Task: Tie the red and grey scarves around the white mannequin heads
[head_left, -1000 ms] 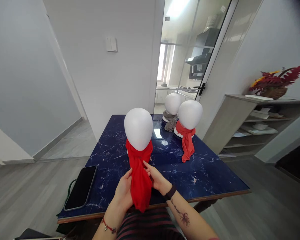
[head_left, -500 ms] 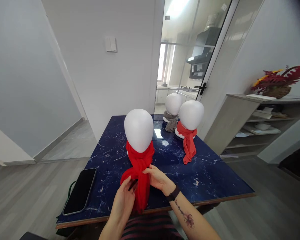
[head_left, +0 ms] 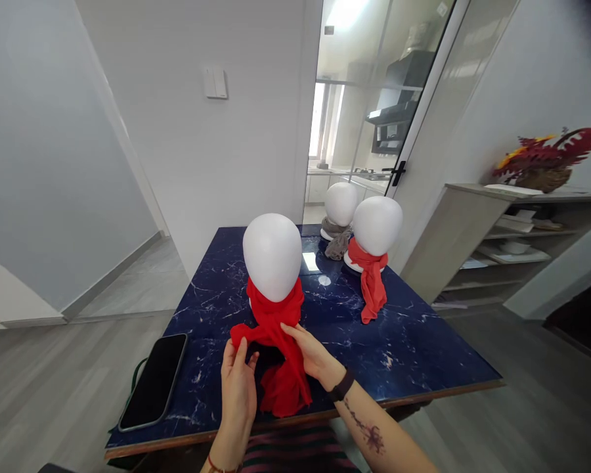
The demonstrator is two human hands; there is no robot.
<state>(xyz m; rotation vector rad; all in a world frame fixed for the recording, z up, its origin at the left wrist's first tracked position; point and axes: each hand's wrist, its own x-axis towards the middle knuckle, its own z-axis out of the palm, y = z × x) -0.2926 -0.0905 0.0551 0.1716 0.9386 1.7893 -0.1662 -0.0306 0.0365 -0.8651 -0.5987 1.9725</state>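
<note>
A bright red scarf (head_left: 280, 315) is wrapped around the neck of a white mannequin head (head_left: 272, 257), with its tail hanging down the front to the table. At the scarf's left side, my left hand (head_left: 239, 381) pinches a folded end of it between thumb and fingers. My right hand (head_left: 312, 351) grips the scarf just below the neck, thumb on top and fingers partly hidden behind the cloth. A dark band circles my right wrist.
A phone (head_left: 153, 381) lies at the left edge of the blue marbled table (head_left: 414, 348). Behind to the right stand a white head (head_left: 378, 225) in a coral scarf (head_left: 373, 286) and another head (head_left: 341, 203) in a grey scarf (head_left: 339, 242).
My left hand has moved slightly left, drawing a scarf end out sideways. The hanging tail has swung to the right; my right hand has stayed near the same spot.
</note>
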